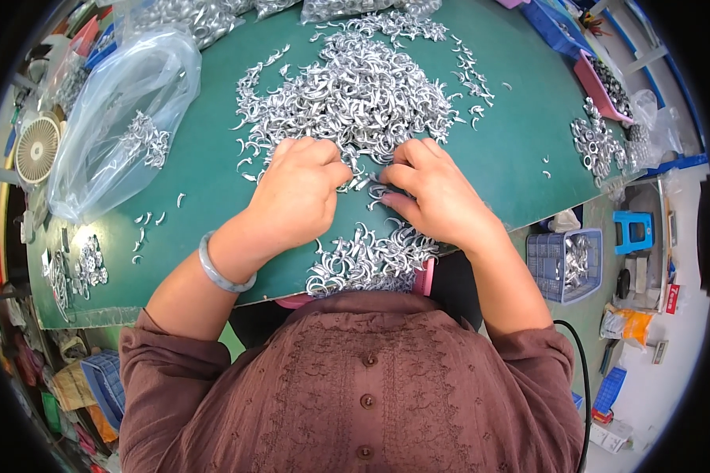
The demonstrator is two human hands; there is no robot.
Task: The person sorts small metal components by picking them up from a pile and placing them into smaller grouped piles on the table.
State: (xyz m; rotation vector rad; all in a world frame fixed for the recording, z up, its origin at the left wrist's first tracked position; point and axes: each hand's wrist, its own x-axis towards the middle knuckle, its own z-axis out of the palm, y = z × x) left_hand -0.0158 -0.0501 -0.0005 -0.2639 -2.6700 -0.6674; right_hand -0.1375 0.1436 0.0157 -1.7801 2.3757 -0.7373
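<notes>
The heap of metal hooks [363, 94] lies on the bench [521, 118]. Left of the heap is a plastic bag [95, 91], with a cluster of hooks [146, 139] on or in it; farther left stands a fan [37, 147]. Behind and left of the heap are filled bags [181, 22]. In front of it, at the bench's near edge, is a smaller hook pile [371, 256]. Well right of the heap are a ring pile [596, 146] and a loaded tray [596, 88]; lower, front-right of it, a crate [562, 285] holds metal pieces [576, 258], left of a stool [633, 218].

Metal pieces [355, 94], shiny; plastic bag [102, 118], glossy
</notes>
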